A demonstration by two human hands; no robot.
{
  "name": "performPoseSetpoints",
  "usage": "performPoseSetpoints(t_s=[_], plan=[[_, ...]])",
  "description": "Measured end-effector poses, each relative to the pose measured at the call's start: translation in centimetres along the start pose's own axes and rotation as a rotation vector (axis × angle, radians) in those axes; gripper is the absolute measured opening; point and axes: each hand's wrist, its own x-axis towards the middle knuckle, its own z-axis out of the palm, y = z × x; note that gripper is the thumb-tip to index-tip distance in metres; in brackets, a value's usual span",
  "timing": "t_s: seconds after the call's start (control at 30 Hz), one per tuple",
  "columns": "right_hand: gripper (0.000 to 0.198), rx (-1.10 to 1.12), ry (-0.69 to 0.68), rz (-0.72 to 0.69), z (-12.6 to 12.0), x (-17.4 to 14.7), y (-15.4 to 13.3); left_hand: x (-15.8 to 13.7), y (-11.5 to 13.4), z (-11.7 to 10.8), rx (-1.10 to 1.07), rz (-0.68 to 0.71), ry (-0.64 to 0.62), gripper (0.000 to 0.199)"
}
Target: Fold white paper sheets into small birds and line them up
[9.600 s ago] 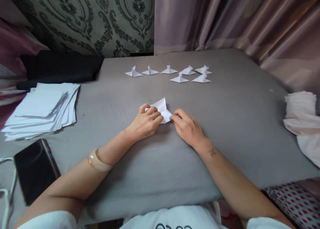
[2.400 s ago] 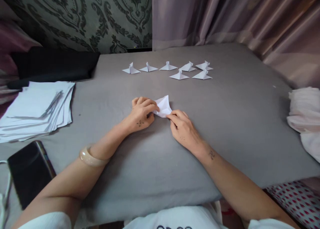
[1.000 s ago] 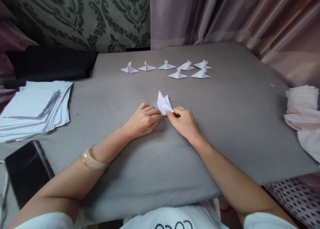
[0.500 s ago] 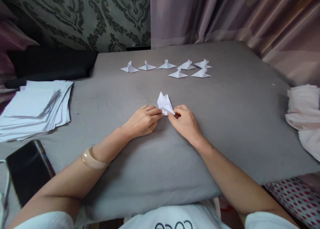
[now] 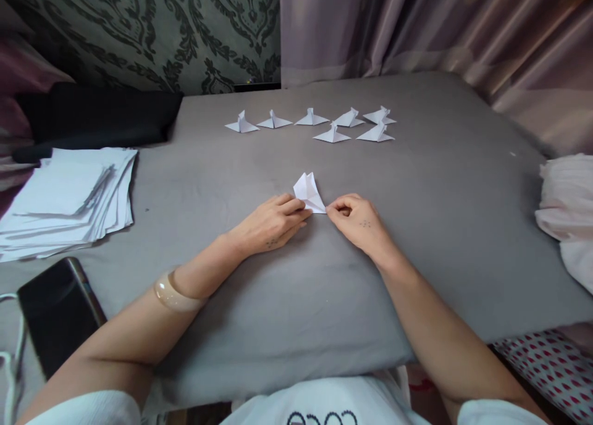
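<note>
A small piece of folded white paper (image 5: 311, 190) lies on the grey cloth in the middle of the table, with pointed flaps at its far end. My left hand (image 5: 274, 222) holds its near left side, the fingers closed over the edge and hiding part of it. At the paper's near right corner, the thumb and forefinger of my right hand (image 5: 356, 220) pinch the tip. Beyond both hands stand several finished-looking folded paper birds (image 5: 311, 117) in a loose row.
To the left lie a stack of white paper sheets (image 5: 60, 196), a dark phone (image 5: 60, 314) with a white cable (image 5: 16, 351), and a folded black cloth (image 5: 102, 113). A pale pink cloth (image 5: 567, 209) is bunched at the right edge, on the grey table cover (image 5: 440, 227).
My right hand has moved a little to the right along with the paper's corner. The near flap now lies more spread out, and my left fingers reach further over the paper.
</note>
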Motion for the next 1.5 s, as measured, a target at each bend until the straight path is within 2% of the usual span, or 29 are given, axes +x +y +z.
performPoseSetpoints(t_s=[0.13,0.47,0.63,0.73,0.9,1.1,1.27,1.5], plan=[[0.021,0.119,0.023,0.092,-0.4,0.4,1.0,0.2,-0.1,0.1,0.006,-0.006,-0.030,0.039],[0.020,0.060,0.089,0.059,0.1,0.4,0.3,0.6,0.5,0.3,0.083,-0.053,-0.057,0.041],[0.019,0.050,0.062,-0.029,0.3,0.3,0.0,0.7,0.4,0.9,0.123,-0.042,0.080,0.034],[0.024,0.101,0.015,-0.107,0.6,0.1,-0.2,0.7,0.4,1.1,0.146,-0.082,0.190,0.026],[0.026,0.109,-0.040,-0.155,1.0,-0.4,-0.5,0.8,0.1,0.9,0.202,-0.125,0.345,0.018],[0.024,0.265,-0.065,-0.211,1.5,-0.3,-0.6,0.7,-0.1,0.5,0.224,-0.063,0.333,0.026],[0.025,0.515,-0.097,-0.156,0.8,0.1,-0.8,0.6,0.6,0.6,0.081,-0.165,0.361,0.027],[0.031,0.682,-0.189,-0.034,-0.2,0.0,-1.9,1.4,2.6,0.0,-0.249,-0.327,0.360,0.022]])
